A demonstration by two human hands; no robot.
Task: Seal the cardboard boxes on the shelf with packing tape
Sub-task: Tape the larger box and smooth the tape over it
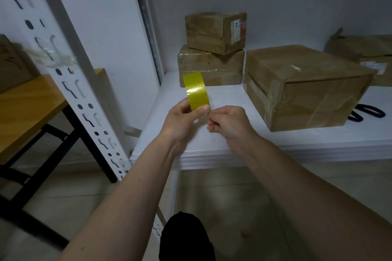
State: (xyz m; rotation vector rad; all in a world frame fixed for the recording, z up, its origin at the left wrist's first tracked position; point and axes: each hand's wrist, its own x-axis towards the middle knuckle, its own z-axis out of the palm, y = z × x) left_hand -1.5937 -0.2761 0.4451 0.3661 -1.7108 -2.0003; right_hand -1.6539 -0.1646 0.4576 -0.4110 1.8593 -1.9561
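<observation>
**Yellow tape held over the shelf**

The yellow tape roll is gripped by the curled left hand above the white shelf. Beside it, the right hand is curled; whether it pinches the tape's end cannot be told. The big box is set further right.

The tape roll mid-frame is a shiny yellow. The boxes on the right are plain brown cardboard, sitting on a white shelf. At the far right edge there's something black, scissors maybe, it's blurry. The table at left is an orangey wood tone with black legs.
</observation>
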